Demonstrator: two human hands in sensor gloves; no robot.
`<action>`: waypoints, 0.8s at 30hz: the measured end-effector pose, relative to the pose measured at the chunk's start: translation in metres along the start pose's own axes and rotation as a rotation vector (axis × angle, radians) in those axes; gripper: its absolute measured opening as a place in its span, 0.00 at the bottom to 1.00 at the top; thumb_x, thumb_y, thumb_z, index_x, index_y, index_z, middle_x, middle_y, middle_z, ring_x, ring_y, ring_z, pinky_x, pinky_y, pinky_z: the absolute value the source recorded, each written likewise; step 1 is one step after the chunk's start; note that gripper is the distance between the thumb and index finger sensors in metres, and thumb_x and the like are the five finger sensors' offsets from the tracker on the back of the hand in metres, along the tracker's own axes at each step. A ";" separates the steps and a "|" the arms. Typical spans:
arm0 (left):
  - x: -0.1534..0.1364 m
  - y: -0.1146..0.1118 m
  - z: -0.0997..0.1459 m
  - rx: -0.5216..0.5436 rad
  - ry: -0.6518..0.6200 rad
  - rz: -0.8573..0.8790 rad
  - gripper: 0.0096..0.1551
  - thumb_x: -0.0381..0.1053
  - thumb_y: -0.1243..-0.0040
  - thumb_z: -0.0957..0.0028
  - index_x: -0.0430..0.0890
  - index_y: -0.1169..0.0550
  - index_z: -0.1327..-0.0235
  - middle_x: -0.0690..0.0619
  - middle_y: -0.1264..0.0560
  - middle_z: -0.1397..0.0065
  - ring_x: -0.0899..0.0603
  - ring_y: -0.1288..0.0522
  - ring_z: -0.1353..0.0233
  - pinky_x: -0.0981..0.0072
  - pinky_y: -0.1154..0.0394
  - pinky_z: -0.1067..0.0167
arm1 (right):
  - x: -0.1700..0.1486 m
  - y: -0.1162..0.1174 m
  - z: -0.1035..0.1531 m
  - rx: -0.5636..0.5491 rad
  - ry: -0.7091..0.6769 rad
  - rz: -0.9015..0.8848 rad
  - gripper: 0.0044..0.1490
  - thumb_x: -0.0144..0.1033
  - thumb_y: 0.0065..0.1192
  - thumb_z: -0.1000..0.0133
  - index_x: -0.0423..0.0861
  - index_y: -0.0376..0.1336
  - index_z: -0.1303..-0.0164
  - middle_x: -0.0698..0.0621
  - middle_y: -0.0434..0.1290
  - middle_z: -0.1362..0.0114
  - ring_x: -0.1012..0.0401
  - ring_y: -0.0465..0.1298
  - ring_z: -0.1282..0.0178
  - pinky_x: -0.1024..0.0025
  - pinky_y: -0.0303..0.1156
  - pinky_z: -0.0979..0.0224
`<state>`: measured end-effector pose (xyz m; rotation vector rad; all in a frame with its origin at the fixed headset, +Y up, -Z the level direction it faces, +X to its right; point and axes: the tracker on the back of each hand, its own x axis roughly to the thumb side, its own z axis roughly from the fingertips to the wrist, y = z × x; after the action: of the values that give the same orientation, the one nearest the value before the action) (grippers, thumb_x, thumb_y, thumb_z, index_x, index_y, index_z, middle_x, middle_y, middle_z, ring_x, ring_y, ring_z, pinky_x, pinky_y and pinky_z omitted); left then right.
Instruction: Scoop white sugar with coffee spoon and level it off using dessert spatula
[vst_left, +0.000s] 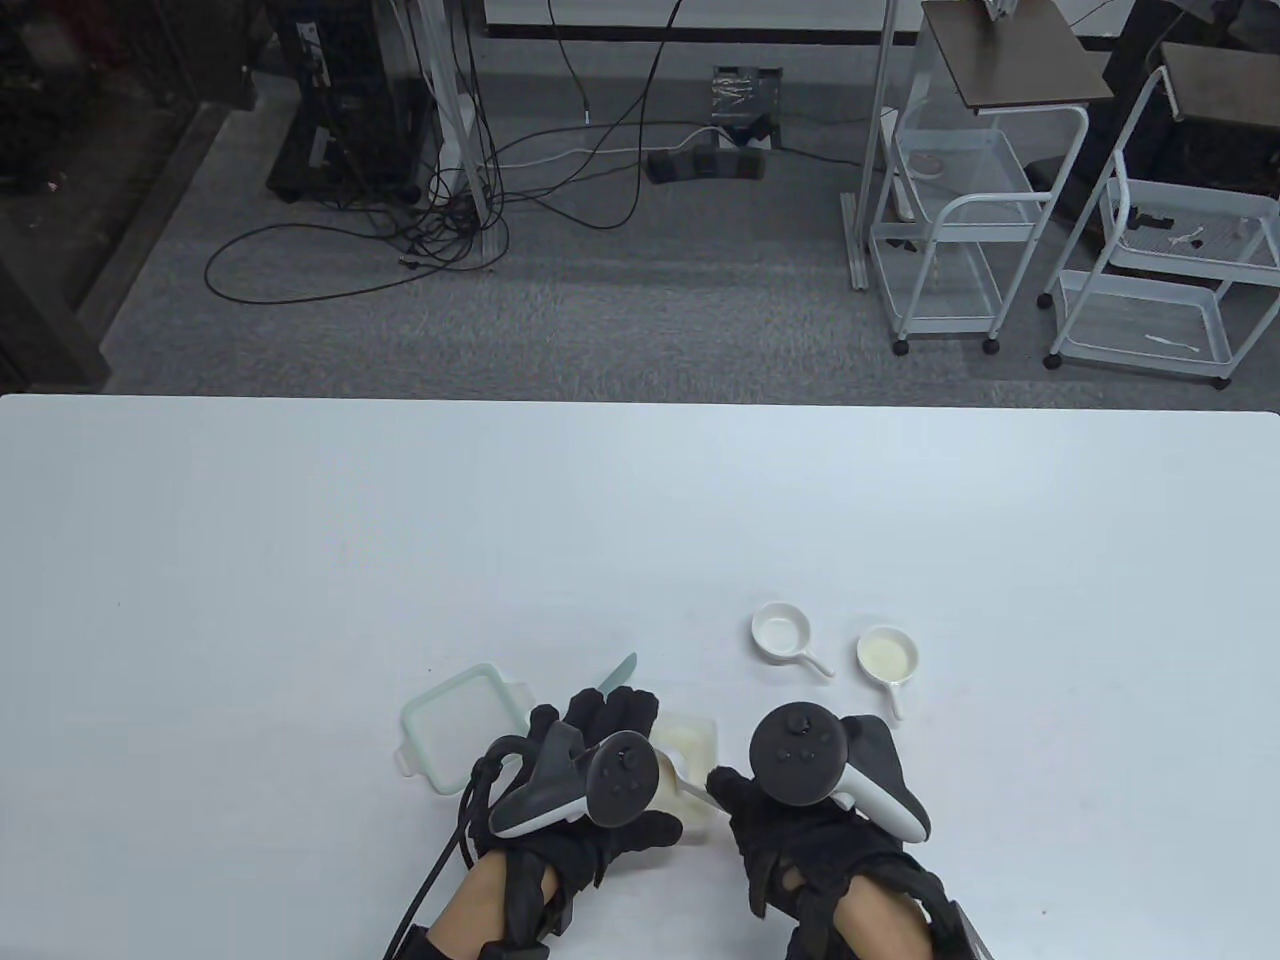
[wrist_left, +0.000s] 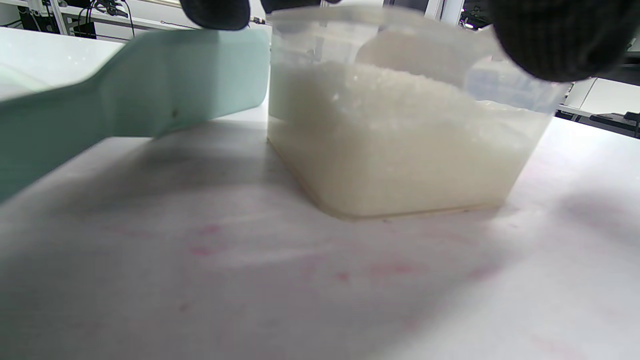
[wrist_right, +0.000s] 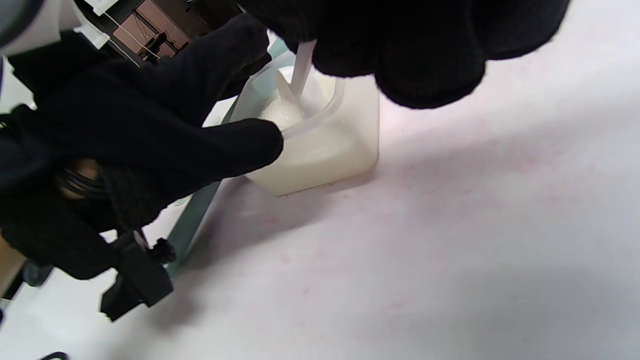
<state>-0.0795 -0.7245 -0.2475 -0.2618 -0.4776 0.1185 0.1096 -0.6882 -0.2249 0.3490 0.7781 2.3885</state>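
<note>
At the bottom centre of the table view, my right hand pinches the thin white handle of the coffee spoon, whose bowl is down in the white sugar. The sugar fills a clear plastic tub that stands on the desk between my two hands. My left hand curls round the mint-green dessert spatula; its tip pokes out toward the upper left of my glove, beside the tub's loose lid.

The spoon looks light, stiff and slim, so I judge a fingertip pinch high on the handle suits it, kept level once lifted. The sugar is loose and will spill at a tilt. The spatula seems light and somewhat flexible; I would hold it by the handle and leave the blade free.
</note>
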 end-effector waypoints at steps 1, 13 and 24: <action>0.000 0.000 0.000 -0.001 0.000 -0.001 0.70 0.77 0.44 0.65 0.43 0.54 0.17 0.40 0.50 0.12 0.27 0.45 0.17 0.22 0.46 0.29 | -0.003 -0.001 -0.001 0.002 -0.004 -0.033 0.32 0.22 0.53 0.45 0.34 0.57 0.28 0.37 0.72 0.48 0.45 0.76 0.50 0.33 0.67 0.36; 0.001 0.000 0.000 -0.002 0.000 -0.005 0.70 0.77 0.44 0.65 0.43 0.54 0.17 0.40 0.50 0.12 0.27 0.45 0.17 0.22 0.46 0.29 | -0.035 -0.005 -0.012 0.064 -0.011 -0.376 0.32 0.22 0.52 0.45 0.31 0.57 0.29 0.38 0.73 0.50 0.46 0.77 0.53 0.34 0.69 0.38; 0.001 0.000 0.000 -0.002 0.000 -0.005 0.70 0.77 0.44 0.65 0.43 0.54 0.17 0.40 0.50 0.12 0.27 0.45 0.17 0.22 0.46 0.29 | -0.048 -0.018 -0.005 0.042 -0.044 -0.497 0.32 0.22 0.52 0.45 0.30 0.58 0.30 0.37 0.74 0.51 0.46 0.77 0.54 0.34 0.69 0.38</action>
<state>-0.0791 -0.7247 -0.2472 -0.2626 -0.4781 0.1131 0.1540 -0.7079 -0.2429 0.1945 0.7889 1.8961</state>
